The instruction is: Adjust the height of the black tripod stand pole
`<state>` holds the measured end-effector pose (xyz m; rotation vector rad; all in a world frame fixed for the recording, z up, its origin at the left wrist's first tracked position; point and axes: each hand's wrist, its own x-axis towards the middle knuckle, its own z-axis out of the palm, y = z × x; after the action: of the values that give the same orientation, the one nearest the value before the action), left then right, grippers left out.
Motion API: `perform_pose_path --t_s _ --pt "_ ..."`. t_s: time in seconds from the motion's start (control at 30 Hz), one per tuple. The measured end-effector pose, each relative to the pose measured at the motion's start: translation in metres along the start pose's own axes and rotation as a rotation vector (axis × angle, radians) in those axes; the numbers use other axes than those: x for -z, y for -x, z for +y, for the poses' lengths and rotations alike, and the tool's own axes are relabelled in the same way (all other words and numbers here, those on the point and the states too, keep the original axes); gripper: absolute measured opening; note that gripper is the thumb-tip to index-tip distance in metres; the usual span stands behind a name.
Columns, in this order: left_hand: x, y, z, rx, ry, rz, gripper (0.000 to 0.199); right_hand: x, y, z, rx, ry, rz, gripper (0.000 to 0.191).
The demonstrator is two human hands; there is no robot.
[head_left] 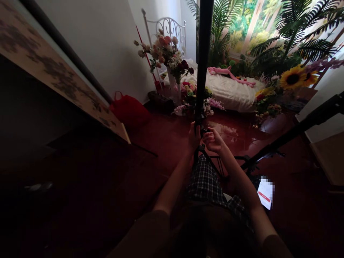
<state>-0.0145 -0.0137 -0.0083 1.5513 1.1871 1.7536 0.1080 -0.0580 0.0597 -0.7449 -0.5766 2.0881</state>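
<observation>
A black upright stand (203, 61) rises through the middle of the view, in front of my body. My left hand (194, 137) is wrapped round its lower part from the left side. On the right of the pole, my right hand (213, 139) has its fingers curled in a pinch at a small dark knob or clamp (206, 131). Dark legs of the stand spread below my hands, close to my checked clothing (205, 175). What lies between the fingers of my right hand is too dark and small to make out fully.
A second black stand (295, 130) slants across the right, with a lit phone (265, 193) near its base. Ahead are a white bed (233, 89), flowers (168, 50) and palms. At left are a red bag (129, 109) and a leaning patterned panel (61, 75).
</observation>
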Motion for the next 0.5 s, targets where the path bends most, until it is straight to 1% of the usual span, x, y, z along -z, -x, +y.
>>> perform_pose_path --t_s 0.07,0.13,0.23,0.33,0.5 --pt "-0.0004 -0.0001 -0.0005 0.000 -0.004 -0.003 0.049 0.0026 -0.0004 -0.0026 -0.039 -0.006 -0.002 0.042" --pt "-0.0006 -0.0003 -0.0016 -0.003 -0.010 0.002 0.050 0.0038 -0.0001 -0.0035 -0.048 0.004 -0.005 0.042" --pt "-0.0006 -0.0013 -0.0032 -0.005 -0.016 0.008 0.052 0.0027 0.0007 -0.0027 -0.014 0.018 0.002 0.041" --pt "-0.0004 -0.0026 -0.0036 -0.001 -0.007 -0.007 0.052 -0.0005 -0.0002 -0.0019 0.046 0.079 0.022 0.038" --pt "0.0001 -0.0035 -0.0037 -0.006 -0.021 -0.011 0.053 -0.0030 -0.0077 0.0042 0.063 0.198 0.092 0.034"
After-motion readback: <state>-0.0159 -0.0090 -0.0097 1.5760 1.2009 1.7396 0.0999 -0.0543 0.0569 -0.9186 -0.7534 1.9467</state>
